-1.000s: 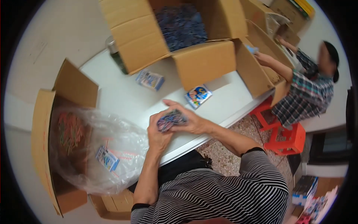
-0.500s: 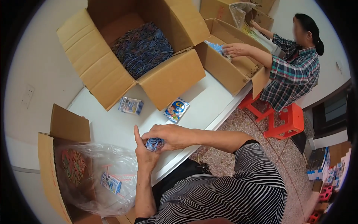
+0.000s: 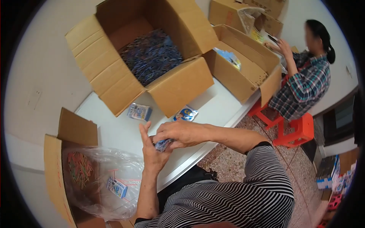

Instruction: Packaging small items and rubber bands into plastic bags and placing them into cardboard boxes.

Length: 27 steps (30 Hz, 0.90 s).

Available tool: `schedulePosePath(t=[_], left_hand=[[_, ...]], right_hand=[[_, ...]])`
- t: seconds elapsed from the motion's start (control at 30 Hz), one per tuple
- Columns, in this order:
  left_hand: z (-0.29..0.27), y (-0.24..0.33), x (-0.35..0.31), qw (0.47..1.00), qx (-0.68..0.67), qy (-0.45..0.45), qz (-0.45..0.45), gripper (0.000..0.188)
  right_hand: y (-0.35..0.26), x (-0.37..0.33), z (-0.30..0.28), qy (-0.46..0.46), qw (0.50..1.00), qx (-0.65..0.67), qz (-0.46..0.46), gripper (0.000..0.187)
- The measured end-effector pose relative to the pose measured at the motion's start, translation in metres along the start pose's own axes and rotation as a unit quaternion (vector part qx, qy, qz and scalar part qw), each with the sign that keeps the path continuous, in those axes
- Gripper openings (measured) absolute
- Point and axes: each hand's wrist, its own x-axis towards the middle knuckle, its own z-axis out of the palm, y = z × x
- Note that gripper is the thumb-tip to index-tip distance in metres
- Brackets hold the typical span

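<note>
Between my left hand [image 3: 154,157] and my right hand [image 3: 182,133] is a bundle of thin blue strips [image 3: 163,144]. The left palm supports it with the thumb and a finger raised, while the right fingers curl over its top. Just beyond my hands lie two small printed packets: a silvery blue-edged packet [image 3: 139,112] and a blue-and-white packet [image 3: 186,113]. A large open carton [image 3: 180,88] holds a heap of similar dark blue strips [image 3: 152,57].
A lower-left carton [image 3: 53,167] has a clear plastic bag [image 3: 114,163] with red and green sticks [image 3: 79,169] and a blue packet [image 3: 116,187]. A co-worker [image 3: 311,72] sits at a second carton [image 3: 232,81], raising a dark flat object [image 3: 273,39]. Red stools [image 3: 294,131] stand right of the white table [image 3: 171,173].
My view has shifted, so the scene sits slightly lower and further right. The bundle has tilted between my hands. The co-worker's hand has left the second carton and risen with a dark object.
</note>
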Motion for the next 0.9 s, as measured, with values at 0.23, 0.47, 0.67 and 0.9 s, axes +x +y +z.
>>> schedulePosePath(t=[0.23,0.47,0.67,0.9], left_hand=[[0.007,0.021,0.025,0.953,-0.280,0.110,0.022,0.134],[0.017,-0.035,-0.001,0.976,-0.134,0.066,-0.161,0.086],[0.040,-0.069,-0.023,0.965,-0.166,0.040,-0.200,0.052],[0.037,-0.077,-0.024,0.951,-0.208,0.017,-0.230,0.043]], right_hand=[[-0.016,0.008,-0.076,0.051,0.998,0.027,-0.009,0.054],[0.005,0.064,-0.196,0.215,0.972,0.027,0.090,0.044],[0.132,0.163,-0.263,0.326,0.892,-0.312,-0.017,0.046],[0.209,0.260,-0.242,0.255,0.886,-0.383,-0.054,0.042]])
